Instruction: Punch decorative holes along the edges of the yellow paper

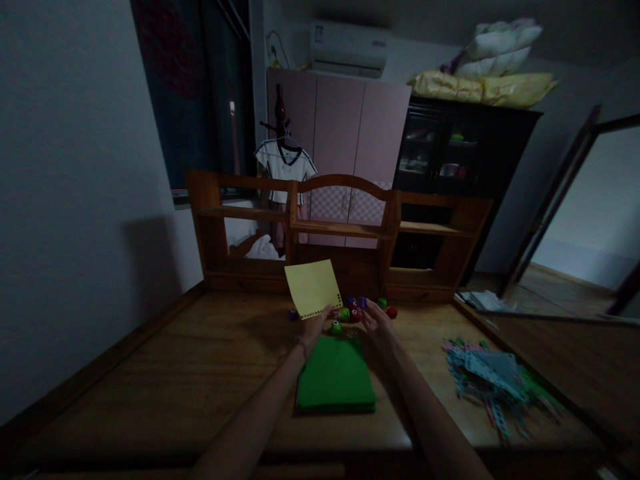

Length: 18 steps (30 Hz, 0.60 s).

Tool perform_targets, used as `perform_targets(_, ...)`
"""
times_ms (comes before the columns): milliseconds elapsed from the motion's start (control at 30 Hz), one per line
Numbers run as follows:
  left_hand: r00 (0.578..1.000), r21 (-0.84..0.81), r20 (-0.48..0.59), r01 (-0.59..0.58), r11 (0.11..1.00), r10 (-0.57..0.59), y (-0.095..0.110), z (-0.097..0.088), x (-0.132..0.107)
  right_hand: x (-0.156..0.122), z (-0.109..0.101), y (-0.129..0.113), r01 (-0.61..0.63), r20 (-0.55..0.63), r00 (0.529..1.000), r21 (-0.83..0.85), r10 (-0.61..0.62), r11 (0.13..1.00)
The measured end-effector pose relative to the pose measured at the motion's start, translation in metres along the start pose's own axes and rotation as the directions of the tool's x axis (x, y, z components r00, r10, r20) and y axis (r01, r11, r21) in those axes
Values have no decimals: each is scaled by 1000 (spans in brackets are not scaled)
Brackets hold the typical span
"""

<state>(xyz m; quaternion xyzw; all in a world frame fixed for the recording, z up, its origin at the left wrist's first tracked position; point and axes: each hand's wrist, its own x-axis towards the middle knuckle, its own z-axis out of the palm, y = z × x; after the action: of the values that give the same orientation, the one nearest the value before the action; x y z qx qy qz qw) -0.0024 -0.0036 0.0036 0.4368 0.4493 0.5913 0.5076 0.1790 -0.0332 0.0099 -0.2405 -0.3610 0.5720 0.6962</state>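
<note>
My left hand [319, 323] grips a yellow sheet of paper [314, 287] by its lower right corner. The sheet is tilted up above the table, with a row of small dark holes or marks along its bottom edge. Between the fingertips of my right hand [378, 323] is a small purple rounded piece [362, 303]. Just beyond both hands lie similar small pieces, among them a red piece [355, 313] and a green piece [336, 327] that seem to have eyes. Below my hands, a green stack of sheets or felt [336, 377] lies flat on the table.
On the wooden table [200, 373], a tangled pile of blue, green and pink cut strips [493, 373] lies at the right. A wooden shelf unit [345, 230] stands along the back edge. A wall [80, 200] closes the left side.
</note>
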Motion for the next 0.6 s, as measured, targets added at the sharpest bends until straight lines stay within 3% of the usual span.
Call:
perform_targets(200, 994, -64, 55, 97, 993, -93, 0, 2, 1, -2, 3, -4, -8, 16, 1000, -10, 9, 1000)
perform_targets(467, 987, -224, 130, 121, 967, -94, 4, 16, -6, 1, -2, 1, -24, 11, 1000, -1, 24, 1000)
perform_targets(600, 984, -222, 138, 138, 965, -109, 0, 18, -8, 3, -3, 3, -8, 24, 1000, -19, 8, 1000)
